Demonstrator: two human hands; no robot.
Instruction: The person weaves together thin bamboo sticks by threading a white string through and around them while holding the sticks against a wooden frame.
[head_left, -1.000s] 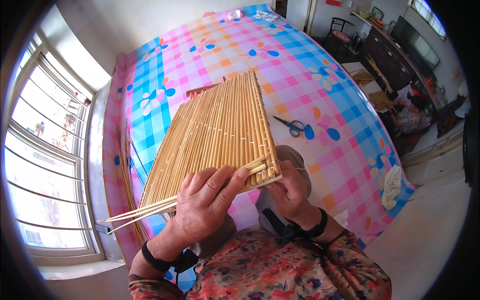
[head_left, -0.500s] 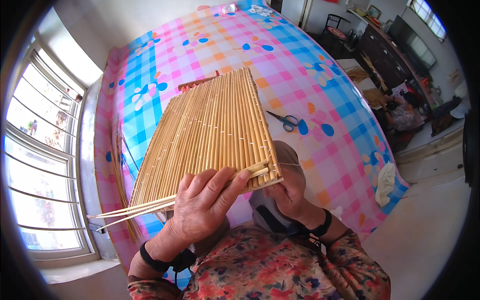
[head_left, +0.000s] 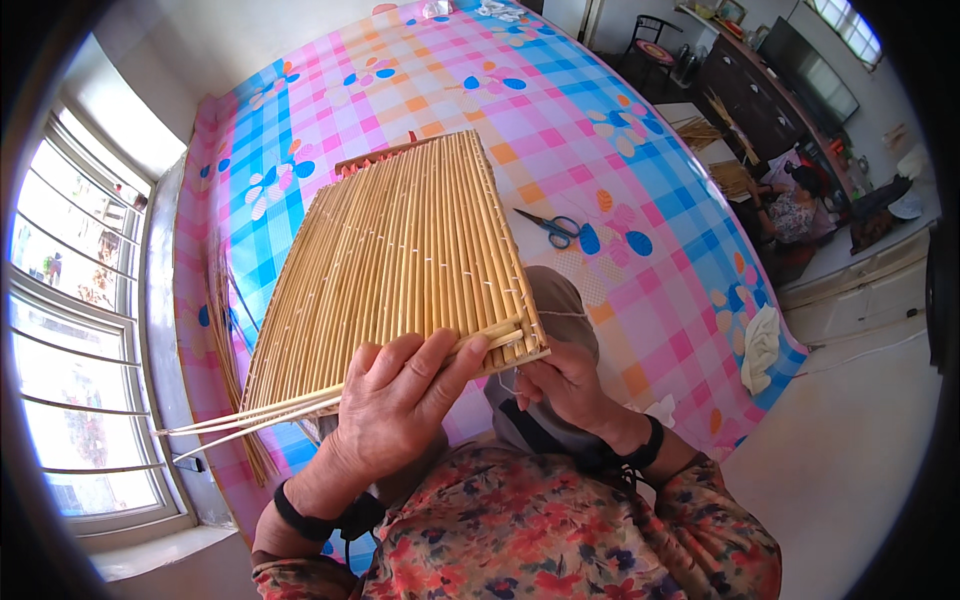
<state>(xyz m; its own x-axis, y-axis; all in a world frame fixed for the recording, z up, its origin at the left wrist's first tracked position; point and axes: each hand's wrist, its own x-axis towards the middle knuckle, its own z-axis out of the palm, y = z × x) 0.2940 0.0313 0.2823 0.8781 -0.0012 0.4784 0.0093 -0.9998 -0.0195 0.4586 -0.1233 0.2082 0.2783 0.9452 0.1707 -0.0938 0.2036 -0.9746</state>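
A panel of narrow golden reeds with white stitches (head_left: 390, 240) lies across my knees, tilted away from me. My left hand (head_left: 395, 400) is closed over its near edge, pressing several pale loose reeds (head_left: 240, 420) along it; their ends stick out to the left. Just under the near right corner, my right hand (head_left: 565, 385) has curled fingers at a thin cord (head_left: 508, 386); the fingertips are partly hidden. A red wooden piece (head_left: 370, 161) shows behind the panel's far edge. Blue-handled scissors (head_left: 550, 225) lie to the panel's right on the checked sheet (head_left: 640, 320).
Long thin reeds (head_left: 225, 340) lie along the left, beside a barred window (head_left: 80, 380). A pale cloth (head_left: 760, 350) rests on the sheet's right edge. Off to the right, another person (head_left: 795, 210) sits near bundles of reeds, a dark cabinet (head_left: 750, 100) and a chair (head_left: 650, 50).
My right hand has dropped slightly below the panel's corner, its fingertips now showing with the cord. The view has shifted, so the panel sits further left. My left hand keeps its hold.
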